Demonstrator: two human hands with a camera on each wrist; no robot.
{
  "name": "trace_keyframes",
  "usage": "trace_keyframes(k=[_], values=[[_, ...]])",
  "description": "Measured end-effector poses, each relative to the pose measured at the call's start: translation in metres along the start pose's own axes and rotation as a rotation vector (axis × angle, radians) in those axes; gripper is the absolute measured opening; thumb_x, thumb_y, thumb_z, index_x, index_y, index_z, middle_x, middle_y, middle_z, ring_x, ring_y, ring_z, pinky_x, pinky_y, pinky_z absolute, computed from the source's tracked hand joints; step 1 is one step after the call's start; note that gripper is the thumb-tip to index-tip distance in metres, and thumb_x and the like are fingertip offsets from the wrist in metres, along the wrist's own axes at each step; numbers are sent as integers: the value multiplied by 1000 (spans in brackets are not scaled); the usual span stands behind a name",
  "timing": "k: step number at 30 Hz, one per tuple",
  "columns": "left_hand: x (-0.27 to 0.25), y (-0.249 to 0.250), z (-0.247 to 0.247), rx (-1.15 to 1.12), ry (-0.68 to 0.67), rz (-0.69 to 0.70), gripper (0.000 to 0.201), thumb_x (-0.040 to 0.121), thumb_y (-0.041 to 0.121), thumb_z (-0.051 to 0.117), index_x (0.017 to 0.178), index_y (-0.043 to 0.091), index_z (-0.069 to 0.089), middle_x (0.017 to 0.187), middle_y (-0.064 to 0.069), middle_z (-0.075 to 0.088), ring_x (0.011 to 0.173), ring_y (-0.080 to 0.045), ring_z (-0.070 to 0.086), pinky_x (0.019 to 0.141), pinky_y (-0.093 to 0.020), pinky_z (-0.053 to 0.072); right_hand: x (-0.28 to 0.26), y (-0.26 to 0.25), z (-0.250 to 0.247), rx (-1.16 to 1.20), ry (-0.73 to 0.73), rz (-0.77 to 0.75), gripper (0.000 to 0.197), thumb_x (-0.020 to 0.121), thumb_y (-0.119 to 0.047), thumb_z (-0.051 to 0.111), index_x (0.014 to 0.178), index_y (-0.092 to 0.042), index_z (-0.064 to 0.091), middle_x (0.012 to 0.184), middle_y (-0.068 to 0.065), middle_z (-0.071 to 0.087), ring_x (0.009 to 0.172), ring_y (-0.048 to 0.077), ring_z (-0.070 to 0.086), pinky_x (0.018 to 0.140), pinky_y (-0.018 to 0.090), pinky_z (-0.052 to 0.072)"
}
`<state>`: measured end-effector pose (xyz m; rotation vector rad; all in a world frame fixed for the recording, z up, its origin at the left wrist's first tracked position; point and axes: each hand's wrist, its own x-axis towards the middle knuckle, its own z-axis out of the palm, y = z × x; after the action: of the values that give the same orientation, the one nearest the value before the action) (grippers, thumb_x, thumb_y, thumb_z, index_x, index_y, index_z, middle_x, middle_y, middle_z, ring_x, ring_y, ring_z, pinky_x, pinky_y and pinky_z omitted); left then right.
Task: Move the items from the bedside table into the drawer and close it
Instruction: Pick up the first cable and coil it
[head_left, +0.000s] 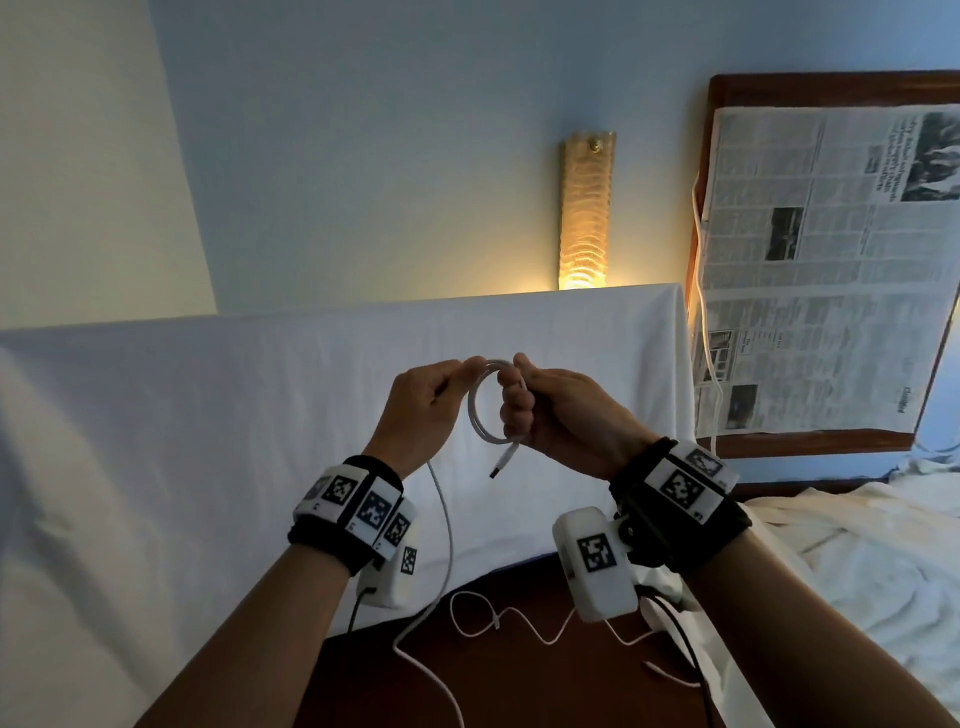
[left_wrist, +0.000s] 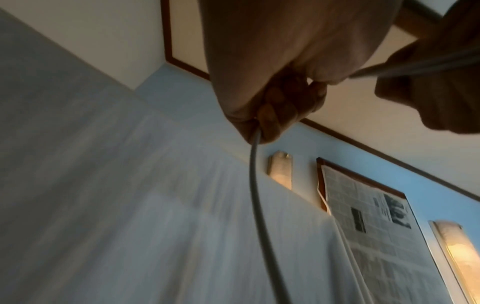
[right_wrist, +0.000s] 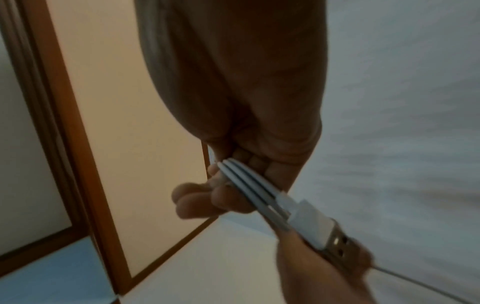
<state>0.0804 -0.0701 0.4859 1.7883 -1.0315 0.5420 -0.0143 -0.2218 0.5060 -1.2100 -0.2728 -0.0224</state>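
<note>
A white USB cable is wound into a small coil held up in front of me. My right hand grips the coil's loops, and the USB plug hangs below it. My left hand pinches the cable at the coil's top left; the loose length runs through its curled fingers and drops to the brown bedside table. The free end of the cable snakes across that tabletop. The drawer is out of sight.
A white sheet covers the surface behind the table. A lit wall lamp glows above it. A newspaper lies on a wooden-framed panel at the right, with another white cord along its left edge. Crumpled bedding is at lower right.
</note>
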Motion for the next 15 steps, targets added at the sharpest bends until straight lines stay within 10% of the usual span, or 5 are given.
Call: trace_keyframes(k=[7, 12, 15], values=[[-76, -74, 40, -61, -124, -309, 38, 101, 25, 44, 64, 27, 46, 53, 13, 41, 50, -3, 34, 58, -27, 35, 11, -27, -24, 265, 198, -205, 31, 103, -26, 36, 79, -14, 50, 50, -7, 41, 40, 5, 37, 47, 15, 36], [-92, -13, 38, 23, -547, -40, 42, 100, 33, 44, 60, 22, 41, 53, 4, 39, 50, -8, 35, 53, -24, 31, 20, -13, -34, -465, 353, -209, 28, 99, -16, 48, 75, -5, 58, 54, 5, 56, 46, 17, 52, 52, 27, 42], [-56, 31, 12, -5, -418, 92, 42, 101, 26, 46, 59, 18, 42, 53, 2, 40, 49, -9, 34, 51, -27, 31, 19, 4, -29, -633, 246, -173, 29, 100, -16, 45, 81, 0, 58, 63, 12, 65, 51, 21, 64, 55, 28, 50]])
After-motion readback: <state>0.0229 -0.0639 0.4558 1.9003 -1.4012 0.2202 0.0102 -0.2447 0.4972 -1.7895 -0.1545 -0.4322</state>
